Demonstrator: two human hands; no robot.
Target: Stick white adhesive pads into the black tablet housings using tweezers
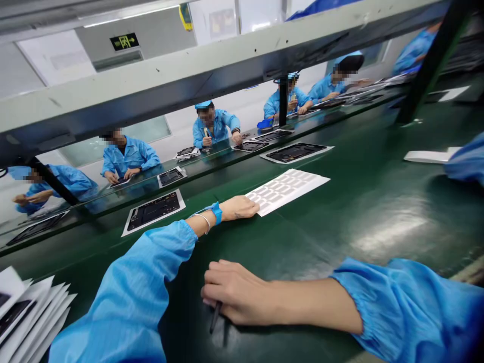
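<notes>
My left hand (240, 207) reaches out over the green bench with its fingers closed on the near left edge of a white sheet of grey stickers (289, 189). The stickers sit in rows on the sheet. A blue band (217, 214) and a thin bracelet are around that wrist. Closer to me, my right hand (238, 292) is curled around a dark pen-like tool (216, 317), whose lower end points down toward the bench. Its tip is blurred, so I cannot tell whether it touches the surface.
Black electronic panels on white sheets lie at left (154, 212) and beyond the stickers (297, 153). A stack of sheeted panels (41, 322) stands front left. A shelf beam (170, 65) crosses above. Several co-workers (215, 128) sit opposite; a blue sleeve (469, 160) is at right.
</notes>
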